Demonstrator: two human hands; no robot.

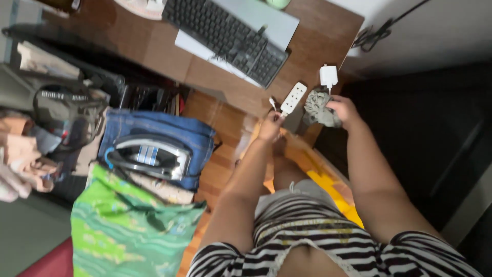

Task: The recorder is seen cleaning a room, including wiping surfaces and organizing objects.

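Your left hand [270, 126] pinches a white power strip [293, 98] at the brown desk [318, 36] edge; right hand [342, 110] grips a grey cloth [318, 109] just beside it. Keyboard [225, 36] on desk, wood floor [223, 154] below w/ an iron [148, 156] on folded jeans [154, 128].

Desk and ironing corner
Black keyboard [228, 37] on brown wooden desk [154, 48]; silver clothes iron [149, 156] atop folded blue jeans [159, 128]; green patterned cloth [128, 228] just below.
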